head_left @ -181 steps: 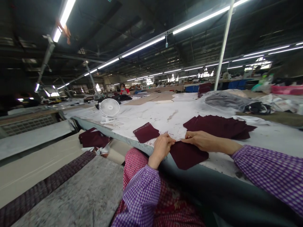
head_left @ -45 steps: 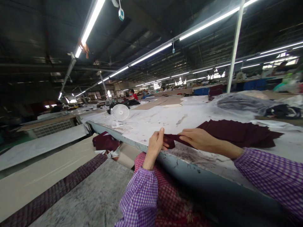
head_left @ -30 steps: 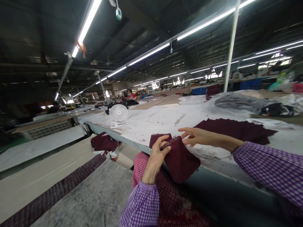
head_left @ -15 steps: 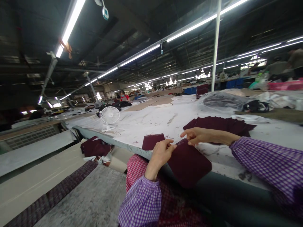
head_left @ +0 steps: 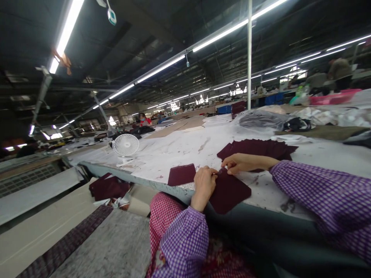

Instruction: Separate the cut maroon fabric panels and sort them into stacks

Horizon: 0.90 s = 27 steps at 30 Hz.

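- The long white-covered table runs away from the person, its pale blue-green side facing them.
- The fanned stack of maroon pieces lies on it, just beyond the right hand.
- The clear plastic bag sits farther back, behind the stack.
- The maroon panel is at the near table edge, its lower part reaching past that edge.
- The maroon bundle lies lower, left of the table.
- The right hand has its fingertips at the panel's top edge; whether they pinch it, I cannot tell.
- The left hand pinches the same edge, close beside the right.
- The white fan stands near the table's left edge.
- The flat maroon piece lies just left of the left hand.
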Available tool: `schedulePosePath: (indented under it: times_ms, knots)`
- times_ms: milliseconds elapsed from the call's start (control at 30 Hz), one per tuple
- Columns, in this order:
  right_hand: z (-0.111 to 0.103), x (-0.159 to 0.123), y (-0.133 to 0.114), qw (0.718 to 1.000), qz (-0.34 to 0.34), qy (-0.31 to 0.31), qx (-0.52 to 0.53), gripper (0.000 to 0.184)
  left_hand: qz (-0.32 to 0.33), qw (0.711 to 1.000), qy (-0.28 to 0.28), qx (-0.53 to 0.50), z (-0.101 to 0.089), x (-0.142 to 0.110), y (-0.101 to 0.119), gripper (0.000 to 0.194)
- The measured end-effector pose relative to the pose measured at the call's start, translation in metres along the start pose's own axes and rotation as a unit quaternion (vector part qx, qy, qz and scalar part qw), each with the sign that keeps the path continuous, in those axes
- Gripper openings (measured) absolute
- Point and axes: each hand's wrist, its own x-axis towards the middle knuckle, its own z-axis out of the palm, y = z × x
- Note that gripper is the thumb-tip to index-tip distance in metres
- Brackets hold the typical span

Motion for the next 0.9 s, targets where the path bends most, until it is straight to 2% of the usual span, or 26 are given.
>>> schedulePosePath:
  times_ms: [67,133,200,300,500,900]
  knots:
    - [-0.005,-0.002,0.002,0.998,0.0,-0.026,0.053,0.042,0.023,1.0,0.008,0.007,0.001,-0.002,0.0,0.02]
    - [-0.009,-0.004,0.005,0.997,0.014,-0.018,0.072,0.041,0.046,0.999,0.015,0.01,0.002,-0.003,0.0,0.02]
    - [-0.01,-0.005,0.005,0.999,0.019,0.009,0.036,0.035,0.062,0.998,0.023,0.01,0.002,-0.004,0.0,0.019]
    - [-0.008,-0.004,0.001,0.997,-0.018,0.035,-0.062,0.027,0.078,0.996,0.034,0.005,0.003,-0.004,-0.001,0.019]
    - [-0.001,0.002,-0.008,0.973,-0.061,0.07,-0.213,0.023,0.072,0.997,0.03,-0.007,0.003,-0.005,-0.003,0.02]
    - [0.002,0.0,-0.019,0.974,-0.034,0.062,-0.217,0.019,0.087,0.995,0.041,-0.012,0.005,-0.004,-0.004,0.019]
